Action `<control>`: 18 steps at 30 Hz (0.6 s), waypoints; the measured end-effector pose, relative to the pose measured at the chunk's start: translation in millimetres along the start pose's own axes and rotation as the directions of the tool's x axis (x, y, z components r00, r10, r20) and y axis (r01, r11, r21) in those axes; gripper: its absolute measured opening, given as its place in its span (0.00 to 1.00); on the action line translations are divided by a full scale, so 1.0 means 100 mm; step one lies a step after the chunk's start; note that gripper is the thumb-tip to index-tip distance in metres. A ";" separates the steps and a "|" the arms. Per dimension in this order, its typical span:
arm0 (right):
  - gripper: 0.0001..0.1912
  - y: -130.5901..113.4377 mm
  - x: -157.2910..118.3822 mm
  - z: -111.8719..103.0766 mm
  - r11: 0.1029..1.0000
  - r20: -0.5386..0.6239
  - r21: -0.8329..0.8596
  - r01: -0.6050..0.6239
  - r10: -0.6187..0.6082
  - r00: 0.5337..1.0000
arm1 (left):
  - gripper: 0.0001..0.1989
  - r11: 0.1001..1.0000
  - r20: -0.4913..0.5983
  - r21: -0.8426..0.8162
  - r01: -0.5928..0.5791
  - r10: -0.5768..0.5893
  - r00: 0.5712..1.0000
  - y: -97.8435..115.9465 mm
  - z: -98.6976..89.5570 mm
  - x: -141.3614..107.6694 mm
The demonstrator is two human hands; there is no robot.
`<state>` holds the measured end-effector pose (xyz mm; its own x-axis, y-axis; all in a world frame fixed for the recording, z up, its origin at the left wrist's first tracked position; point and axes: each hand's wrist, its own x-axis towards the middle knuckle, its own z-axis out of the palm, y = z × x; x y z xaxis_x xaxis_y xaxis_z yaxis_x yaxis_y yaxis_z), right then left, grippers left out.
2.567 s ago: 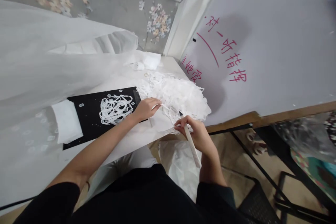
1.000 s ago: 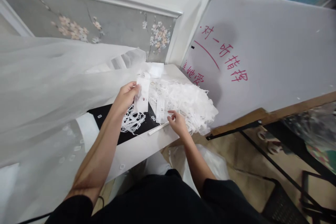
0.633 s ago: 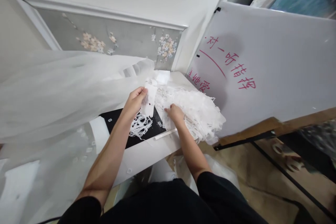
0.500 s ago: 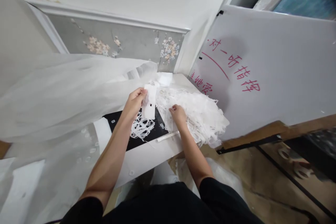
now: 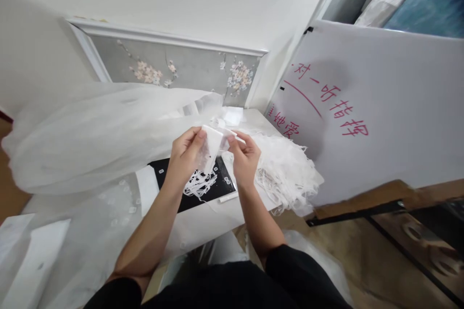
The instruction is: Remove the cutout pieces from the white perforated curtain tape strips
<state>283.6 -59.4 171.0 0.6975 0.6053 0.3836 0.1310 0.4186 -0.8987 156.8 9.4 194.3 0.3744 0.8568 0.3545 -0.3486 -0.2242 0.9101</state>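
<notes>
My left hand (image 5: pixel 185 152) is closed around the edge of a white card (image 5: pixel 212 144) held above the table. The card tilts, and a small dark spot shows low on it. Close beside it, my right hand (image 5: pixel 245 158) pinches a thin translucent plastic piece (image 5: pixel 226 143), perhaps a small clear bag; its exact kind I cannot make out. The two pieces meet or overlap between my hands. Below them, a tangle of white cords (image 5: pixel 199 185) lies on a black mat (image 5: pixel 186 203). Right of my right hand is a heap of white, stringy, thin material (image 5: pixel 286 169).
A white stick-like piece (image 5: pixel 227 197) lies at the mat's front edge. Large translucent plastic bags (image 5: pixel 90 135) cover the left side. A whiteboard (image 5: pixel 398 106) with red writing stands at the right, and a framed flower panel (image 5: pixel 195 65) is on the wall behind.
My right hand has moved up and left from the heap's edge to the card, bringing the translucent piece. My left hand still holds the card, now tilted more. The view has shifted slightly.
</notes>
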 end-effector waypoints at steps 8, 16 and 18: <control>0.17 -0.11 -0.17 0.25 0.976 0.151 0.204 -0.072 0.041 0.988 | 0.15 0.981 -0.192 0.095 -0.171 0.187 0.963 -0.02 0.11 -0.13; 0.19 -0.10 -0.33 0.17 0.977 0.227 0.195 -0.091 0.046 0.973 | 0.15 0.987 -0.297 0.025 -0.157 0.157 0.942 -0.12 0.26 -0.29; 0.19 -0.08 -0.45 0.18 0.976 0.249 0.194 -0.101 0.051 0.967 | 0.15 0.991 -0.319 0.014 -0.136 0.133 0.938 -0.17 0.25 -0.38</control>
<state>238.6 -77.4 165.0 0.5058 0.7752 0.3784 -0.0796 0.4787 -0.8743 170.2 -30.8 170.9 0.0307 0.9224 0.3850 -0.3841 -0.3447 0.8565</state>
